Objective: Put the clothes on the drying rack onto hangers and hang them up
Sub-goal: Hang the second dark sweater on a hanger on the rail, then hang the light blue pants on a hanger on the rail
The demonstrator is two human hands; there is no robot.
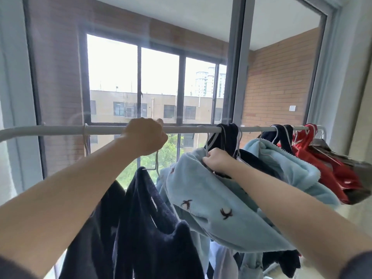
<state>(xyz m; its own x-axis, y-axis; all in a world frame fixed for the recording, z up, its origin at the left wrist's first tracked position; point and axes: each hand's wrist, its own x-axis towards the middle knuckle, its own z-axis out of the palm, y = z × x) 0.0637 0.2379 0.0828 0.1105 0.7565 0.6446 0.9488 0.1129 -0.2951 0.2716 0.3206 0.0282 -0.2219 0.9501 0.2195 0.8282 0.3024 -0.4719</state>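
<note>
I am holding my left hand [146, 135] up at the white rail [50, 131], fingers curled tight around the top of a wire hanger [156, 165]. My hand is covering the hook, so I cannot tell whether it is sitting on the rail. A navy top [145, 208] is hanging from that hanger, just below my wrist. My right hand [216, 161] is gripping the neck of a pale blue fleece [211, 198], fingers bunched and pinching the fabric, holding it up just under the rail. Further right, a dark garment [228, 135], another blue fleece [281, 166] and a red top [322, 158] are hanging on the rail, packed close together.
</note>
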